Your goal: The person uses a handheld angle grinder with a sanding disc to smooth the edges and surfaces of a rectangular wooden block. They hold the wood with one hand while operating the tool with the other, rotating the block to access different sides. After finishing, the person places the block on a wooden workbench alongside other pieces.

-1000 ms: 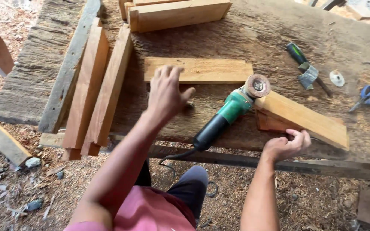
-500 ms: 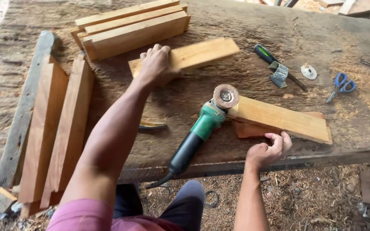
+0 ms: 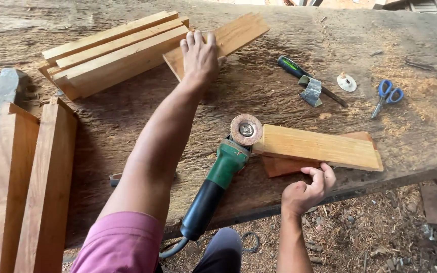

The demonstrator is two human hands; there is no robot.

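Both hands on wood. Left arm stretched far forward across the bench (image 3: 127, 131), left hand (image 3: 200, 55) palm-down, fingers spread flat on a plank (image 3: 233, 34) at the far side, just beside the plank stack (image 3: 112, 50); pressing, not wrapped around it. Right hand (image 3: 307, 189) at the near bench edge, fingers curled, fingertips (image 3: 315, 174) touching the underside edge of the near board (image 3: 319, 146); firm pinch or just contact, can't tell. Grinder (image 3: 223, 174) lies unheld between the arms, disc (image 3: 246, 129) against the board's left end. Screwdriver (image 3: 304, 81) and scissors (image 3: 386, 96) far right.
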